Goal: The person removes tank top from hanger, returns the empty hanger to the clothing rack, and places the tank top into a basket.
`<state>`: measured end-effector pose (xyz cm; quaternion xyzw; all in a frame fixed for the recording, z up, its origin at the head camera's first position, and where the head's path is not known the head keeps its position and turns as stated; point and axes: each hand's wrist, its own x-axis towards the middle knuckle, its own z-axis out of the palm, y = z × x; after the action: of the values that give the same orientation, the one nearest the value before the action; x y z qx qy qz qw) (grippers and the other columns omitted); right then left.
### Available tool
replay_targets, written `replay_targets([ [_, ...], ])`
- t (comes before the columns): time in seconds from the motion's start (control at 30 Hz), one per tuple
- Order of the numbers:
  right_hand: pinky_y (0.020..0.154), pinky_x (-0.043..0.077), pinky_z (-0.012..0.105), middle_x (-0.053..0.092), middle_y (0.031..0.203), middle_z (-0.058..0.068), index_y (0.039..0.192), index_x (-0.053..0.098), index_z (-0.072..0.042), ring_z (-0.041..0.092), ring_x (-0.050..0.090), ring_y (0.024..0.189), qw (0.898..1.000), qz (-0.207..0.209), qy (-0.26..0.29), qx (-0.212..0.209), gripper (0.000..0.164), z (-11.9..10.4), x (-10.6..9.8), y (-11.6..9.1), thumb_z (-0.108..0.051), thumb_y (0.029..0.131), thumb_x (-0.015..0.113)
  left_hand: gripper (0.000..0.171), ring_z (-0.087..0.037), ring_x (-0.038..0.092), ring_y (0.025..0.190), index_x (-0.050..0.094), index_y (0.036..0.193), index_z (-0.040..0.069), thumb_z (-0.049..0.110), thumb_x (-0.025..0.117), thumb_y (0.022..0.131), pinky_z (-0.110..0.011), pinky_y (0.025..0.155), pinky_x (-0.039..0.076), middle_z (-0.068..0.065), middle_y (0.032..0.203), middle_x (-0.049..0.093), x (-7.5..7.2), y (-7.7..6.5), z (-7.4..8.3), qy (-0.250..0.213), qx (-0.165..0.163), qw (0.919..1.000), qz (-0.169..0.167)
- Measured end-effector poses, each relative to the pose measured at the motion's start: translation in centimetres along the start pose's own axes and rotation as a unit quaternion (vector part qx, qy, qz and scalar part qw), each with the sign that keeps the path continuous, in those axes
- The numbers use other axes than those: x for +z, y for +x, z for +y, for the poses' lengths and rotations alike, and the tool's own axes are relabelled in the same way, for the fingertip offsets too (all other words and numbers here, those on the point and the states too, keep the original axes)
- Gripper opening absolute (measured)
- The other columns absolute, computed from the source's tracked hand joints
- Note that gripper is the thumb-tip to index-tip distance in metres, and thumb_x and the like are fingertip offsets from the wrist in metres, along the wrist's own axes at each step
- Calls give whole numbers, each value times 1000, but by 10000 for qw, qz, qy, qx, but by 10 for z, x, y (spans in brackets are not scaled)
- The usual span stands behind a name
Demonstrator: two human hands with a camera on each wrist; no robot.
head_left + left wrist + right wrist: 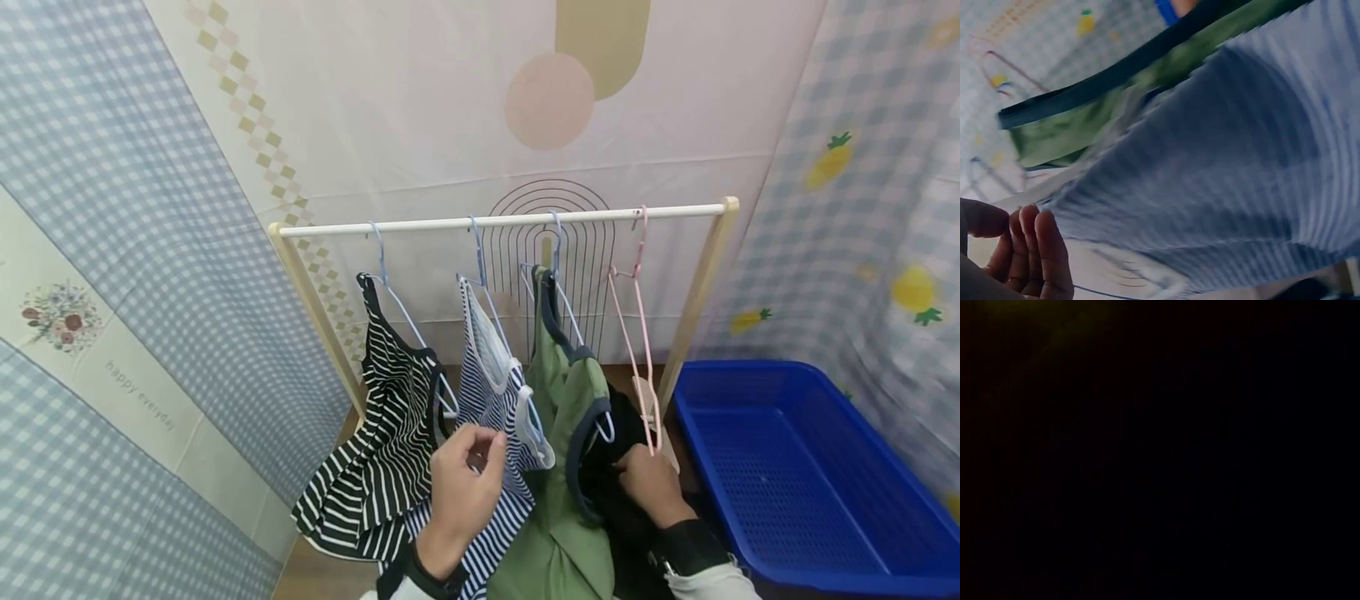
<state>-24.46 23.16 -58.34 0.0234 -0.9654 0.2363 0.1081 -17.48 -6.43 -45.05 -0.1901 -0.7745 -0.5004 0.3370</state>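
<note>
In the head view my left hand [467, 479] is raised before a blue-and-white striped tank top [487, 387] on a blue hanger. Its fingers bend loosely towards the thumb, with nothing between them. The left wrist view has these fingers [1050, 250] beside the striped cloth. Further right, my right hand [654, 483] grips a black garment [611, 450] just below the lower end of a bare pink hanger [638, 333]; its fingertips are partly hidden in the dark cloth. A green tank top [562, 483] with dark trim hangs between the hands. The right wrist view is almost wholly black.
A white rail [420, 225] on light wooden posts carries the hangers. At its left hangs a black-and-white striped top [390, 450]. A blue plastic basket [750, 367] stands on the right, beside the rack post. Patterned cloths [187, 250] cover the walls.
</note>
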Motion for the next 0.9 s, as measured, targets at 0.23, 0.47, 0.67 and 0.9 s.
replay_targets([
  [0.23, 65, 64, 56, 82, 91, 18, 86, 87, -10, 42, 77, 84, 9996, -179, 109, 185, 23, 0, 1, -2, 3, 73, 74, 15, 1, 60, 68, 71, 85, 11, -1, 76, 92, -13, 54, 53, 1, 75, 67, 12, -24, -16, 51, -151, 9999, -57],
  [0.47, 62, 61, 54, 82, 92, 17, 87, 87, -12, 42, 76, 83, 10000, -79, 22, 54, 23, 1, -2, -2, 1, 73, 73, 16, 2, 59, 67, 72, 85, 13, -1, 76, 92, -19, 53, 56, 1, 76, 68, 14, -25, -18, -145, -498, 9986, -74],
  [0.67, 59, 57, 45, 82, 99, 17, 94, 87, -11, 40, 75, 85, 9993, -312, 23, -196, 26, 3, -12, 1, -1, 78, 71, 14, 3, 58, 67, 73, 84, 12, 1, 77, 92, -19, 53, 56, 2, 75, 68, 14, -27, -18, -171, -748, 9970, -94],
  [0.9, 77, 61, 43, 80, 108, 20, 111, 82, -4, 34, 76, 95, 9898, -1271, 475, -423, 22, -1, -26, -2, -10, 91, 75, 15, 4, 57, 64, 73, 83, 11, -1, 77, 91, -17, 52, 54, 4, 73, 67, 14, -39, -21, -218, -877, 9958, -160],
])
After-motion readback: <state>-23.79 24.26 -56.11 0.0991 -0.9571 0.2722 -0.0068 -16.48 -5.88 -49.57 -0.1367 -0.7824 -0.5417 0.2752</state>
